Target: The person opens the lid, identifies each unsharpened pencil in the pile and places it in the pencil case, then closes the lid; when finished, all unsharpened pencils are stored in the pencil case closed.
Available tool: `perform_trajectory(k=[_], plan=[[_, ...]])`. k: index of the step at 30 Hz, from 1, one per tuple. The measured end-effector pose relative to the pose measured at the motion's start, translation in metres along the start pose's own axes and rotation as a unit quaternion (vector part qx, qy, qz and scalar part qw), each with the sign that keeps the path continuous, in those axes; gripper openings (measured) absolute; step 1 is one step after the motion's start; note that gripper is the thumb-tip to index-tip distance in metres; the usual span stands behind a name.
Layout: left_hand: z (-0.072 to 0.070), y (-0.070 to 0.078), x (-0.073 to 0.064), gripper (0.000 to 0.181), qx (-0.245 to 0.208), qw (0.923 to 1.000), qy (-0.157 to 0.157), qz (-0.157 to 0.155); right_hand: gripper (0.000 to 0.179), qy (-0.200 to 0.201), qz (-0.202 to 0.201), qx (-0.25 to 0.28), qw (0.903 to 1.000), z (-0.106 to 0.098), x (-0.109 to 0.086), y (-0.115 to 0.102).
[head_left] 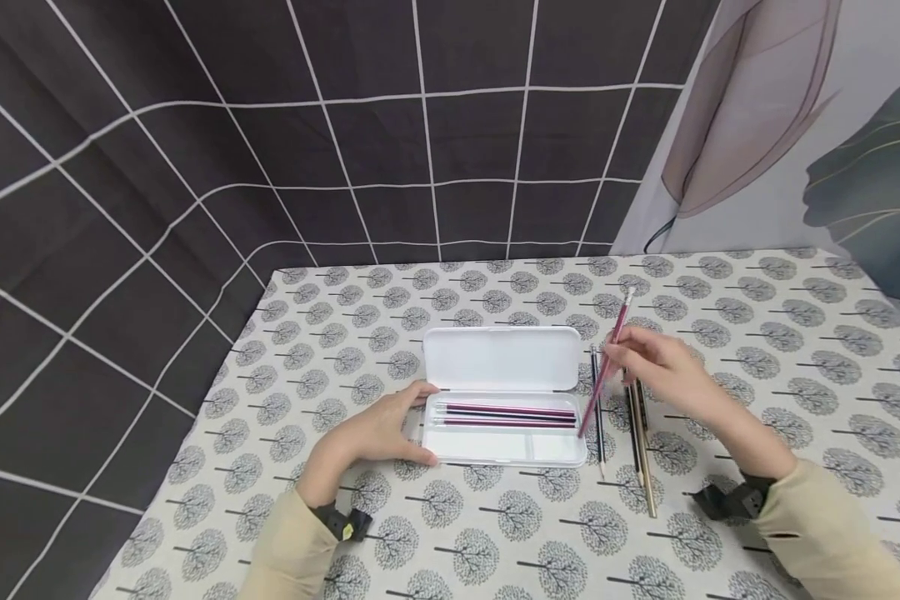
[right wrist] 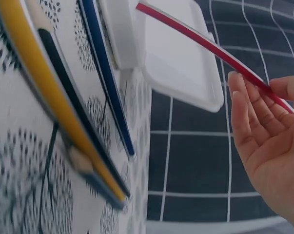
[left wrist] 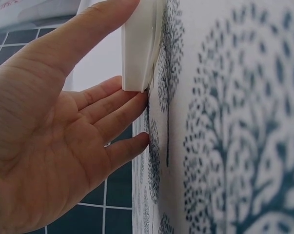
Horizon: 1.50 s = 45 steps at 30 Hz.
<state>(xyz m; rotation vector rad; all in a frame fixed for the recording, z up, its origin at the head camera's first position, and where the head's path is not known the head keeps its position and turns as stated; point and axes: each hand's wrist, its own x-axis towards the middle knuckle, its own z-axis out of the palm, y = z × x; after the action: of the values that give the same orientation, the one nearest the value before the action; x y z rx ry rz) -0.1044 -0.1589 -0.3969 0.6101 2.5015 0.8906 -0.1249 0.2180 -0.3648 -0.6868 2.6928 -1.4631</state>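
A white pencil case (head_left: 504, 448) lies open on the tree-patterned tablecloth (head_left: 390, 533), with several pencils (head_left: 506, 415) lying lengthwise inside. My left hand (head_left: 381, 432) holds the case's left end, thumb (left wrist: 88, 29) on one side and fingers (left wrist: 122, 109) against the cloth below it. My right hand (head_left: 663, 367) pinches a red pencil (head_left: 606, 369) and holds it tilted, its lower tip at the right edge of the case. The same red pencil (right wrist: 210, 46) crosses the right wrist view above the case lid (right wrist: 178, 58).
Loose pencils lie on the cloth to the right of the case: a dark blue one (head_left: 597, 421), a black one and a gold one (head_left: 643, 462). A dark grid-patterned backdrop (head_left: 345, 125) stands behind and to the left of the table.
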Motion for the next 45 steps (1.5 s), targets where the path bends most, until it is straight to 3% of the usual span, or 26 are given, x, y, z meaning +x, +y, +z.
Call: perform_trajectory(k=[3,7,13,20,23,26,33,39,45], plan=[[-0.001,0.001,0.0,0.093,-0.001,1.0,-0.002,0.0,0.014,0.01,-0.04,-0.021,0.9989,0.008,0.003,-0.005],[-0.001,0.002,0.003,0.094,0.002,1.0,-0.007,0.003,0.012,0.032,-0.063,-0.075,0.9947,0.014,0.003,-0.009],[-0.002,0.001,0.004,0.094,0.005,0.9999,-0.011,-0.001,0.011,0.032,-0.11,-0.092,0.9892,0.019,0.004,-0.006],[-0.008,-0.004,0.006,0.094,0.017,0.9997,-0.015,-0.01,0.01,0.011,-0.101,-0.091,0.9906,0.026,0.007,-0.007],[-0.009,-0.005,0.006,0.095,0.015,0.9998,-0.013,-0.007,0.011,0.007,-0.118,-0.088,0.9891,0.03,0.01,-0.007],[-0.009,-0.003,0.005,0.095,0.014,0.9998,-0.015,-0.008,0.012,-0.019,-0.132,-0.096,0.9865,0.037,0.009,-0.006],[-0.002,0.001,0.002,0.093,0.005,0.9998,-0.016,-0.006,0.007,-0.121,-0.127,-0.138,0.9747,0.056,0.004,-0.004],[0.002,0.0,0.001,0.094,-0.005,0.9998,-0.016,-0.011,0.015,-0.148,-0.148,-0.205,0.9562,0.067,0.004,-0.001],[0.001,-0.002,0.001,0.094,0.003,0.9999,-0.006,-0.01,0.016,-0.176,-0.156,-0.216,0.9477,0.065,0.008,-0.002]])
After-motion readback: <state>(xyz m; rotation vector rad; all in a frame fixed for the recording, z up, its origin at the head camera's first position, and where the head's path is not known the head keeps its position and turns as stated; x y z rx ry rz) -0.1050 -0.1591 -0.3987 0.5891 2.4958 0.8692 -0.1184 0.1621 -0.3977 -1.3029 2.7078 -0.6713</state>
